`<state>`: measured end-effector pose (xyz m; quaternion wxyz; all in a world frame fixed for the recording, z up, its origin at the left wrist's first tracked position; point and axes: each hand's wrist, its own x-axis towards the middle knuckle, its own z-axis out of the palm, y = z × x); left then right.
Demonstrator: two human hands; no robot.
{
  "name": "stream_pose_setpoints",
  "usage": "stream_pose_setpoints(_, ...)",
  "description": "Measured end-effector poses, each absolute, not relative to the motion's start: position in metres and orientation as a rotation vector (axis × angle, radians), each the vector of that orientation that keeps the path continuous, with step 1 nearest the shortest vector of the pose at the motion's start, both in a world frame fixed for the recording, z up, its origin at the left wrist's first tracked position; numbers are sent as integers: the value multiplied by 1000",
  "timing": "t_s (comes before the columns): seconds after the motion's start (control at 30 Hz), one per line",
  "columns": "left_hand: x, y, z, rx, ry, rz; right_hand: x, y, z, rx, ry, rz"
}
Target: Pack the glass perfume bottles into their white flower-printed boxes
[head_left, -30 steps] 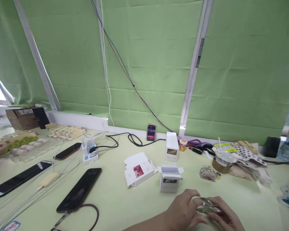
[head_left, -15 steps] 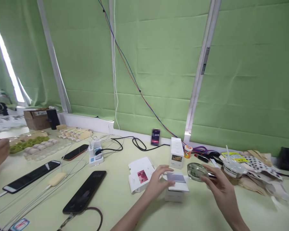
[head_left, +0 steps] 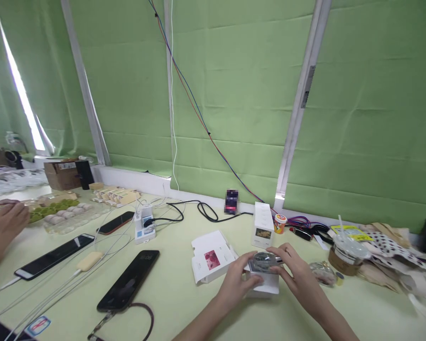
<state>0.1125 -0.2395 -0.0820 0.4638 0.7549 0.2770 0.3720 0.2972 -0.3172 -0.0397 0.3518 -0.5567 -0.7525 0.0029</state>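
Observation:
A small white box (head_left: 262,290) stands on the table in front of me, its top hidden under my hands. My left hand (head_left: 238,279) grips its left side, thumb across the front. In my right hand (head_left: 291,269) is a clear oval object with a shiny rim (head_left: 264,261), held by the fingers right over the box top. Whether it is resting inside the opening I cannot tell. Just left of the box lies a flattened white carton (head_left: 213,258) with a pink-red picture. Behind it stands another white box (head_left: 262,225).
To the right are a clear-wrapped item (head_left: 323,273), a drink cup with a straw (head_left: 348,253) and crumpled bags. Phones (head_left: 129,279), cables and a power strip (head_left: 144,225) lie left. Another person's hand (head_left: 7,227) is by egg-like items (head_left: 69,213) at far left.
My right hand has brought the clear oval object left, from beside the box to over its top. My left hand stays at the box. The other person's hand has moved inward.

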Motion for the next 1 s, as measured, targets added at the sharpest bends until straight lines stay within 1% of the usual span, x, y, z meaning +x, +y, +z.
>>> stream_pose_setpoints(0.23,112,-249,-85,1923,589,977,292,-313,-41,-1527,-2052,14)
stream_pose_setpoints(0.73,116,-254,-88,1966,637,1056,287,-311,-60,-1315,-2023,-42)
stream_pose_setpoints(1.0,117,-251,-92,2007,659,1092,289,-310,-63,-1316,-2033,1)
